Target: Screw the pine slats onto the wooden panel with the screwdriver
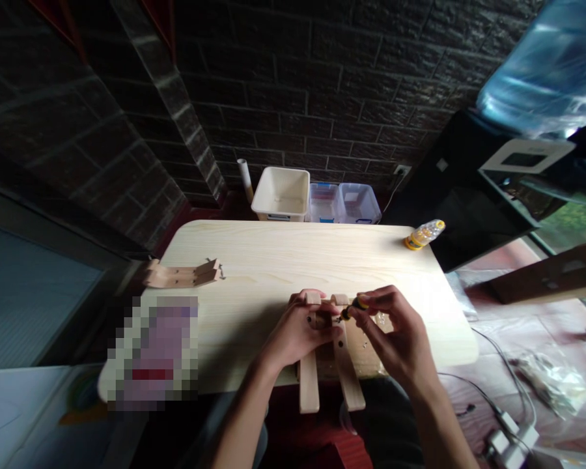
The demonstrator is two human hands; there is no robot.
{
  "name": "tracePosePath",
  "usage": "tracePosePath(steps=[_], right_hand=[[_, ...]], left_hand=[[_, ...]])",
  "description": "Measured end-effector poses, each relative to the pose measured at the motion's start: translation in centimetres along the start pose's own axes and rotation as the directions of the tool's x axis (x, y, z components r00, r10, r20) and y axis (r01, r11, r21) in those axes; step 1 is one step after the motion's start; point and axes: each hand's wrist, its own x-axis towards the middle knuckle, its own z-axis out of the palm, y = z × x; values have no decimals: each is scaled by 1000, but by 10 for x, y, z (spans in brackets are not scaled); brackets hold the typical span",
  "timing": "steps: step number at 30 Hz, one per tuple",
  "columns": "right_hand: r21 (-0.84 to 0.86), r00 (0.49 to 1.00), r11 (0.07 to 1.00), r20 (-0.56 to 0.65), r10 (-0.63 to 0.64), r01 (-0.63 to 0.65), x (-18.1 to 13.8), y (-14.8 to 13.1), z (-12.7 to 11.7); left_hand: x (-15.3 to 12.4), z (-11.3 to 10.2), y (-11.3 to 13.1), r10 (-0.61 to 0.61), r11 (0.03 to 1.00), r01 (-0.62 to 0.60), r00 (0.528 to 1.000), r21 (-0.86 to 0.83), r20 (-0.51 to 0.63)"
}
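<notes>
Head view: your left hand (295, 333) grips long pale wooden bars (348, 374), six o'clock; right hand (401, 333) pinches yellow-black screwdriver (355, 305); fastening seems unfinished.

Perhaps a home: water dispenser (469, 150), brick wall (322, 78), storage bins (323, 205)

A pair of slats (308, 384) lay at the near edge of the table (273, 254), with the left hand (295, 332) across them and the right hand (398, 332) to their right, its screwdriver (356, 305) at the right-hand slat. Another slatted piece (183, 276) lay at the table's left edge, a bottle (424, 234) at its far right corner. Behind the table, left to right, were a tube (245, 176), a tub (283, 192) and two bins (359, 203).
</notes>
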Motion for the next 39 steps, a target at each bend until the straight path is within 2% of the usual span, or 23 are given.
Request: tracePosePath(steps=[8, 11, 13, 16, 18, 20, 22, 24, 26, 28, 30, 32, 39], right_hand=[[-63, 995, 997, -89, -38, 32, -7, 2, 2], [19, 986, 1000, -168, -11, 14, -8, 7, -2], [146, 965, 989, -252, 75, -38, -6, 12, -8], [399, 894, 906, -342, 291, -143, -2, 25, -20], [571, 812, 801, -374, 449, -180, 1, 37, -26], [719, 714, 665, -357, 602, -202, 3, 48, -31], [764, 683, 614, -342, 645, -197, 4, 57, -33], [790, 677, 582, -321, 662, -194, 4, 61, -35], [812, 676, 551, -297, 674, -192, 4, 63, -35], [831, 676, 522, -275, 684, -191, 3, 64, -33], [846, 676, 498, -254, 692, -192, 1, 65, -32], [855, 674, 481, -243, 698, -191, -1, 67, -30], [854, 682, 481, -232, 694, -199, -6, 76, -28]], left_hand=[[-2, 2, -2, 43, 999, -43, 999, 23, -14], [-4, 2, -3, 76, 997, -75, 996, 25, -51], [-8, 2, -2, 82, 996, -77, 990, 46, -115], [-18, -1, 4, 107, 991, -87, 970, 102, -217], [-24, -5, 12, 124, 986, -90, 958, 141, -258], [-26, -10, 22, 133, 979, -78, 947, 189, -294], [-21, -16, 34, 156, 964, -75, 935, 255, -318], [-10, -20, 45, 199, 934, -95, 940, 346, -278], [6, -21, 54, 216, 876, -133, 968, 464, -129], [22, -20, 61, 171, 797, -174, 983, 578, 60], [33, -17, 65, 132, 740, -202, 979, 642, 156], [36, -14, 67, 109, 707, -210, 976, 675, 189], [28, -10, 65, 88, 626, -202, 978, 753, 189]])
